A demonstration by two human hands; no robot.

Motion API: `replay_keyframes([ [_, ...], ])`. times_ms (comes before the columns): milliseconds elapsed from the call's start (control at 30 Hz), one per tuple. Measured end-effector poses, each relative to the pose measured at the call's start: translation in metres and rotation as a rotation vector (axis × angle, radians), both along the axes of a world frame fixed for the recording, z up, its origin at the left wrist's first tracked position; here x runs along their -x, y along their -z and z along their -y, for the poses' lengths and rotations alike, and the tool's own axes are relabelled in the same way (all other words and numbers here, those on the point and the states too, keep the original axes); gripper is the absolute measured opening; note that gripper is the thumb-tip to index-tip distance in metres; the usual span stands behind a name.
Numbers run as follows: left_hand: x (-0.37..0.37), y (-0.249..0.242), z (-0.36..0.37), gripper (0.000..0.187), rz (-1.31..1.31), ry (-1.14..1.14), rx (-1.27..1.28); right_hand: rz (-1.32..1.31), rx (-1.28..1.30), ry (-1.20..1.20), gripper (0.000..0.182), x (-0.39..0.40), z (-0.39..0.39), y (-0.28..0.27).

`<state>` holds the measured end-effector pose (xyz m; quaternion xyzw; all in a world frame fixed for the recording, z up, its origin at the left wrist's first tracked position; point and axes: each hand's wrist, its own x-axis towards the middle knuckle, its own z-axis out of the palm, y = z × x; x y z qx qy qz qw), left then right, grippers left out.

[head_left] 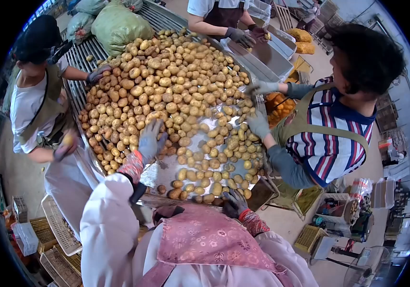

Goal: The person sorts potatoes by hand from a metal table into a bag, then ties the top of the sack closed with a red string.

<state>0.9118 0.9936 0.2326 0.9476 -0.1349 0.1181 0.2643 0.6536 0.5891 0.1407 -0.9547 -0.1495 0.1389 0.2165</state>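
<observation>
Sorting potatoes [166, 86]: left hand [150, 141] spread open on the pile, right hand [235, 203] curled at the table edge [157, 201], grip unclear; next, rake tubers closer

There is one view only, from a camera worn on the person's head. It looks forward and steeply down, close over the near end of the worktop [159, 174], its wide lens bending the room's edges into a dark ring.

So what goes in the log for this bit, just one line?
left hand: gloved, on potatoes | right hand: gloved, at tray edge by potatoes | three other people sorting
</observation>
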Motion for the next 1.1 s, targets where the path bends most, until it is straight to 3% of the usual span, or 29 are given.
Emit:
replay_keyframes([
  [33, -0.015, 0.000, -0.002, 0.060, 0.001, -0.001, -0.031, -0.076, 0.094, 0.063, 0.050, 0.002, 0.003, 0.004],
  [100, -0.037, 0.001, 0.003, 0.063, 0.065, 0.044, -0.220, -0.204, 0.032, 0.118, 0.043, -0.011, 0.008, 0.007],
  [167, -0.051, -0.002, 0.016, 0.066, 0.052, 0.132, -0.314, -0.218, -0.399, 0.186, 0.040, -0.017, 0.012, 0.029],
  [300, -0.109, 0.014, 0.039, 0.072, 0.055, 0.280, -0.478, -0.070, -0.293, 0.088, 0.042, -0.031, -0.005, 0.035],
  [333, -0.126, 0.016, 0.044, 0.071, 0.047, 0.275, -0.476, -0.216, -0.485, 0.219, 0.045, -0.032, -0.013, 0.027],
  [433, -0.165, 0.011, 0.064, 0.058, -0.124, 0.273, -0.581, -0.106, -0.098, 0.351, 0.054, -0.022, -0.036, 0.028],
  [500, -0.169, -0.023, 0.085, 0.048, -0.308, 0.266, -0.570, -0.015, -0.016, 0.386, 0.055, -0.012, -0.047, 0.033],
  [567, -0.175, -0.029, 0.089, 0.044, -0.260, 0.282, -0.574, 0.091, 0.049, 0.361, 0.057, -0.002, -0.052, 0.027],
  [633, -0.174, -0.032, 0.087, 0.045, -0.293, 0.288, -0.498, 0.039, 0.048, 0.383, 0.057, 0.000, -0.054, 0.024],
  [733, -0.156, -0.016, 0.071, 0.048, -0.495, 0.279, -0.378, -0.157, 0.010, 0.507, 0.056, -0.007, -0.062, 0.005],
  [833, -0.099, 0.041, 0.047, 0.048, -0.175, 0.343, -0.113, -0.187, 0.018, 0.504, 0.058, -0.006, -0.061, 0.005],
  [967, 0.000, 0.045, 0.046, 0.053, -0.603, 0.386, 0.057, -0.154, -0.025, 0.500, 0.066, -0.001, -0.058, 0.009],
  [1033, 0.059, 0.049, 0.041, 0.050, -0.140, 0.427, 0.155, -0.126, -0.023, 0.464, 0.064, -0.003, -0.056, 0.009],
  [1067, 0.079, 0.030, 0.040, 0.048, -0.502, 0.351, 0.039, -0.075, -0.036, 0.443, 0.062, -0.004, -0.054, 0.013],
  [1100, 0.093, 0.031, 0.035, 0.048, -0.417, 0.413, -0.037, -0.025, -0.049, 0.423, 0.061, -0.005, -0.053, 0.014],
])
